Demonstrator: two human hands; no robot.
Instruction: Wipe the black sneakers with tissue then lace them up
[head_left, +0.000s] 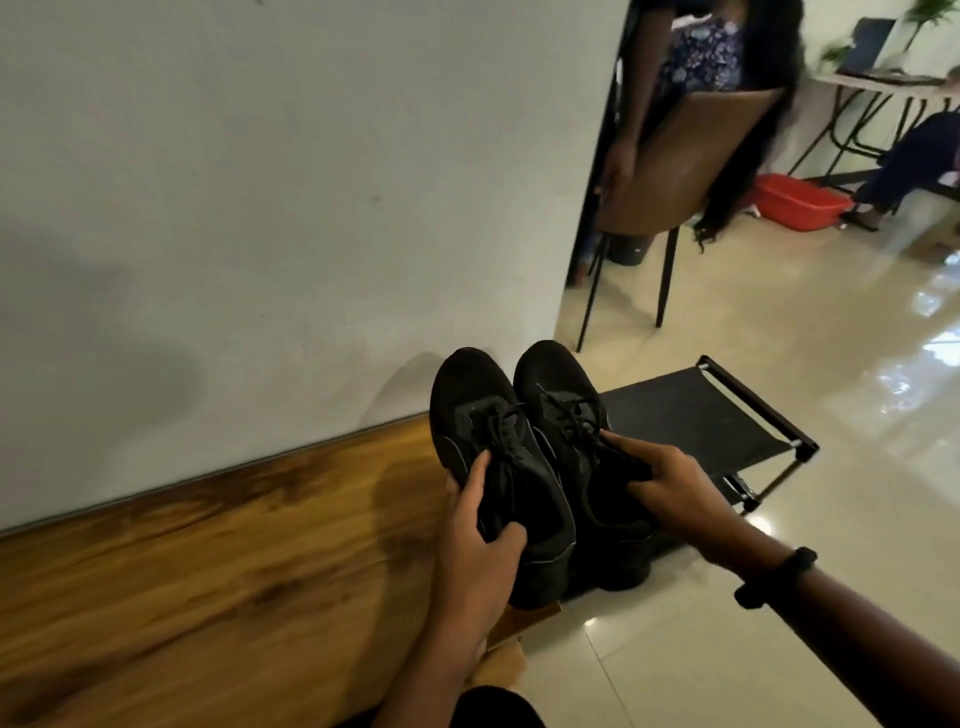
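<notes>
I have two black sneakers in my two hands, one shoe each, held side by side with their toes pointing far and up toward the grey wall (260, 208). My left hand (480, 530) grips the left sneaker (488, 431) at its collar, fingers curled over the near end of the tongue and thumb pressed against the inner side, so it is closed on that shoe. My right hand (670, 491) closes on the right sneaker (566, 415) the same way, fingers tucked into the opening and thumb lying across the laces. The two shoes touch along their inner sides, and both carry black laces already threaded through the eyelets, though blur keeps me from telling how they are tied. One dark band (776, 577) sits on my right wrist. The pair hangs over the right end of one wooden table (208, 545), at its edge, above the pale tiled floor (779, 364). Just right of the shoes and farther off stands one black folding stool (706, 415). Farther still I count one brown chair (685, 166) with a person seated in it, one red basin (795, 202) on the floor, and a second person at the far right edge
</notes>
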